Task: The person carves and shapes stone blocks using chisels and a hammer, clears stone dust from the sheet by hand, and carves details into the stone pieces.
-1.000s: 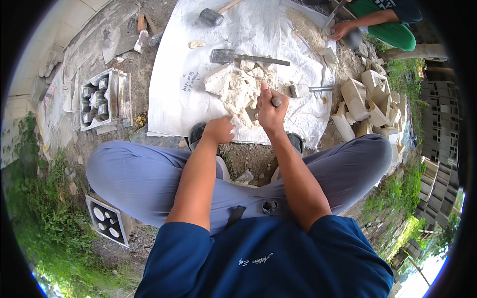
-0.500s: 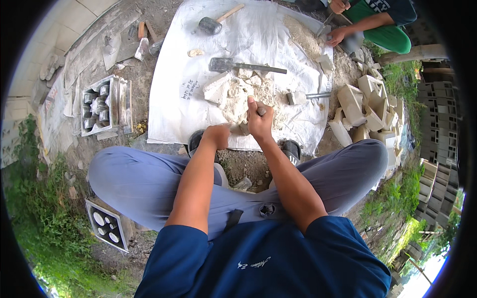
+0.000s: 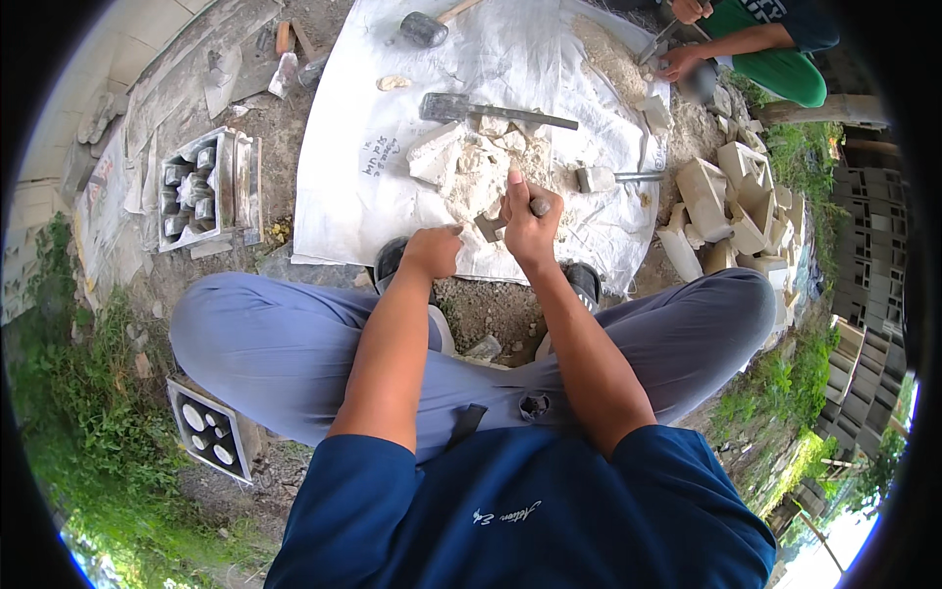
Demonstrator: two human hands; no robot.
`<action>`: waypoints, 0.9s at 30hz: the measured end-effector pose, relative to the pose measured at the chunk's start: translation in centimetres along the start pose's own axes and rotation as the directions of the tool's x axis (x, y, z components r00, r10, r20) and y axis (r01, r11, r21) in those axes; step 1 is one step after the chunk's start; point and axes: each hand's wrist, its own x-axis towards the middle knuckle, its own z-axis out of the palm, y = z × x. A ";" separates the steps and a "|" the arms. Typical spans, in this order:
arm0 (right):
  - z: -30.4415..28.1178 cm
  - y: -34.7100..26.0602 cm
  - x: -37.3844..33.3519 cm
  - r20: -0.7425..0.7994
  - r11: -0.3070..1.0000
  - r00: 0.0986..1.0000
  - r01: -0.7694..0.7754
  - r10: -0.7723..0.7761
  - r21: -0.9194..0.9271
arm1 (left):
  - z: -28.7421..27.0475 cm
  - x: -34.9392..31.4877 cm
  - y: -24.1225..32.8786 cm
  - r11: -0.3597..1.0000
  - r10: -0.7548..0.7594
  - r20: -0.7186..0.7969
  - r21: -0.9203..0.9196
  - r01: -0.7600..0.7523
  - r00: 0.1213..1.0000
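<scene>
In my right hand (image 3: 533, 218) is a hammer, gripped round its handle (image 3: 539, 206) with the thumb laid along the top. The hammer's grey block-shaped head (image 3: 488, 229) hangs low over the crushed pale stone (image 3: 473, 191), just right of my left hand. My left hand (image 3: 435, 251) is closed at the near edge of the white sheet (image 3: 339, 211), fingers curled; whatever they may hold is hidden. Beyond both hands lie a larger pale chunk (image 3: 435, 154) and a long-handled sledgehammer (image 3: 446, 107). Another hammer (image 3: 597, 180) rests to the right.
A black-headed mallet (image 3: 424, 29) lies on the far sheet. Broken pale blocks (image 3: 726, 206) are heaped at right. A metal mould (image 3: 196, 191) stands left, a framed panel with white discs (image 3: 208, 432) nearer. At far right, another person's hand (image 3: 677, 61) works by a stone pile.
The whole view has shifted slightly, so the sheet and tools sit higher in the picture. My right hand has moved a little to the right with the hammer. My left hand stays near the sheet's edge.
</scene>
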 end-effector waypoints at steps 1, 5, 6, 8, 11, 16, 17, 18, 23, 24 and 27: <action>-1.0 2.6 -0.2 -0.015 0.987 0.999 0.047 -0.050 -0.151 | -0.4 0.7 0.6 0.999 -0.023 0.069 -0.030 0.026 0.997; -1.1 4.0 0.6 -0.033 0.977 0.998 0.040 -0.048 -0.208 | -0.4 1.1 0.5 1.000 -0.002 0.113 -0.001 0.002 0.994; -0.7 3.3 0.4 -0.037 0.990 0.999 0.023 -0.028 -0.138 | 0.2 0.7 -0.1 0.998 0.042 0.120 0.045 -0.047 0.992; 0.2 0.4 0.0 -0.006 0.995 0.998 0.061 -0.062 -0.081 | 1.4 -0.8 -0.9 0.996 0.084 -0.045 0.019 -0.083 0.995; -1.7 3.5 -0.3 -0.016 0.974 0.998 0.062 -0.067 -0.217 | -0.8 1.3 0.9 0.997 -0.053 0.190 0.061 0.042 0.980; -0.9 2.1 -0.3 -0.035 0.990 0.999 -0.004 -0.001 -0.142 | 0.6 0.5 -0.3 1.000 -0.025 0.069 0.009 0.024 0.997; -0.5 0.8 -0.1 0.007 0.998 1.000 0.023 -0.022 -0.063 | 0.5 0.5 -1.0 0.999 -0.010 0.058 0.034 0.008 0.998; -0.7 -0.5 0.5 -0.006 0.994 0.999 0.031 -0.032 -0.104 | 0.2 1.1 -0.7 0.998 0.027 0.048 0.058 -0.030 0.998; -1.9 4.2 0.0 -0.041 0.968 0.999 0.011 -0.021 -0.249 | -0.6 1.7 1.1 0.999 -0.038 0.189 0.032 0.032 0.981; -1.4 3.5 0.1 -0.030 0.971 0.999 0.016 -0.023 -0.241 | -0.4 1.4 0.4 0.998 -0.051 0.184 0.037 0.045 0.982; -1.0 0.7 -0.2 -0.007 0.998 1.000 0.006 -0.007 -0.070 | 0.5 0.7 -0.3 1.000 -0.019 0.044 0.025 0.018 0.999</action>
